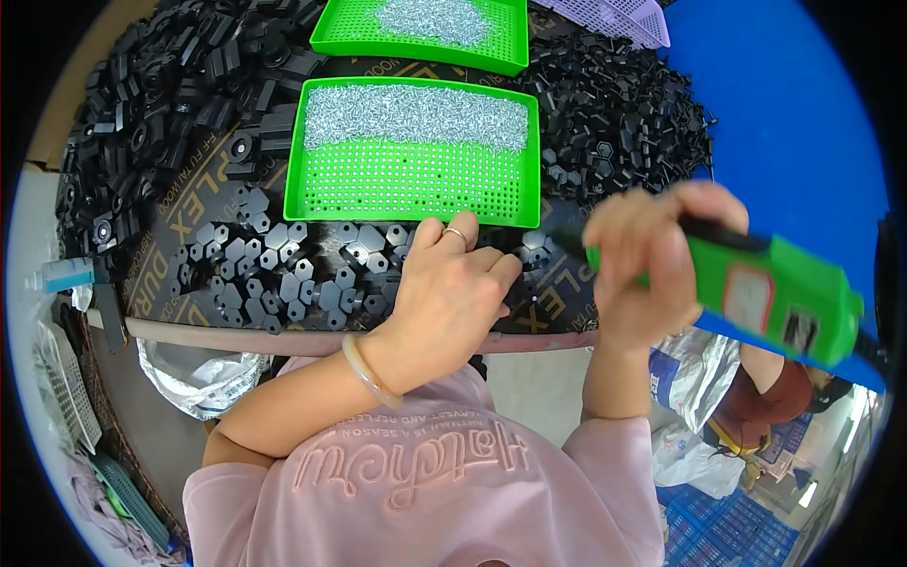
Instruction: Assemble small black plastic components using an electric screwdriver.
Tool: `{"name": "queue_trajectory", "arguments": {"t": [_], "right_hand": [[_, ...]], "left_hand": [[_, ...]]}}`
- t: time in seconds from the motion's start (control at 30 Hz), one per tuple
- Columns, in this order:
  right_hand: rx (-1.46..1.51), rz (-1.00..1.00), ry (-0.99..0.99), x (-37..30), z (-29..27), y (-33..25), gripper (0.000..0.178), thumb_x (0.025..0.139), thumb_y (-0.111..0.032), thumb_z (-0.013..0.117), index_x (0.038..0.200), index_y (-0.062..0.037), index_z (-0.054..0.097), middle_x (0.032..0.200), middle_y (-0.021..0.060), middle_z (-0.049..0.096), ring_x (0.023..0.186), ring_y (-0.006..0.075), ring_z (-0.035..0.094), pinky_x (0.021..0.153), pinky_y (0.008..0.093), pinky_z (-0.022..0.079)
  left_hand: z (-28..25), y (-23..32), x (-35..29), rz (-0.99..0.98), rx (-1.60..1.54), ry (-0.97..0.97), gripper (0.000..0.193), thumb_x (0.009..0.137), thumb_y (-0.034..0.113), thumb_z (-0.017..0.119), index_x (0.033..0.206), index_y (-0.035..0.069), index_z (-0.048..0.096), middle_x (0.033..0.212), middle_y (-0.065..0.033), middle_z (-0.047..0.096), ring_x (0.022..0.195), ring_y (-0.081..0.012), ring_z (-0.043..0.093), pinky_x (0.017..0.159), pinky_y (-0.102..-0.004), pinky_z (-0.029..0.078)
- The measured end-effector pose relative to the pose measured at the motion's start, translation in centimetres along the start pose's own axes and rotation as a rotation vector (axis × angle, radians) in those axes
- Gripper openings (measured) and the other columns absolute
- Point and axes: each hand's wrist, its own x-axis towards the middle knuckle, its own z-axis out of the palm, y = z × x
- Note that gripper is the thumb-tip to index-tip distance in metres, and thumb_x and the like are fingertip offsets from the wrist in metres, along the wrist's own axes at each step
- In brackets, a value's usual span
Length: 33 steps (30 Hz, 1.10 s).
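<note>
My right hand (652,250) is wrapped round a green electric screwdriver (784,298), smeared by motion. Its dark tip points left, toward a small black plastic part with hexagonal faces (537,248) beside my left fingers. My left hand (458,283), with a ring on one finger and a bangle at the wrist, rests at the table's near side with fingers curled down. Whatever those fingers pinch is hidden beneath them. Left of this hand lie several clustered black hexagonal parts (293,283). Just beyond it sits a green perforated tray (406,184) with small silvery screws (416,113) across its far half.
A second green tray (515,57) of screws stands farther back, near a lilac basket (652,21). Larger black parts (151,123) are heaped at left, smaller black pieces (614,113) at right. A blue surface (784,132) borders the right. White sacks (203,378) hang below the edge.
</note>
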Motion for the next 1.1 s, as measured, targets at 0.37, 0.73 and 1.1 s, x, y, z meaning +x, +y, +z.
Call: {"name": "queue_trajectory", "arguments": {"t": [0.37,0.73,1.1], "right_hand": [[0.01,0.139,0.131,1.2,0.9,5.7,0.022,0.086,0.0,0.064,0.103,0.0007,0.049,0.063,0.006,0.057,0.05,0.0102,0.053,0.051,0.0251,0.049],[-0.019,0.115,0.148,1.1,1.2,4.9,0.024,0.086,-0.001,0.065,0.103,0.0009,0.048,0.063,0.0072,0.057,0.051,0.0118,0.055,0.049,0.0242,0.047],[0.044,0.234,0.01,-1.6,1.1,-5.0,0.045,0.087,-0.029,0.071,0.108,-0.0068,0.038,0.061,0.0045,0.051,0.05,0.0163,0.052,0.053,0.0348,0.049]], "left_hand": [[0.0,-0.1,-0.1,-0.024,-0.033,0.017,0.036,0.055,0.019,0.081,0.088,0.012,0.07,0.083,0.0033,0.067,0.085,-0.0221,0.047,0.076,-0.0358,0.035],[-0.2,-0.1,0.0,-0.057,-0.04,0.003,0.035,0.054,0.022,0.082,0.086,0.014,0.071,0.08,0.0036,0.068,0.084,-0.021,0.049,0.076,-0.0358,0.035],[-0.2,-0.2,0.2,-0.054,-0.019,0.02,0.035,0.054,0.022,0.082,0.086,0.015,0.071,0.074,0.0007,0.067,0.081,-0.0216,0.049,0.077,-0.0366,0.033]]}}
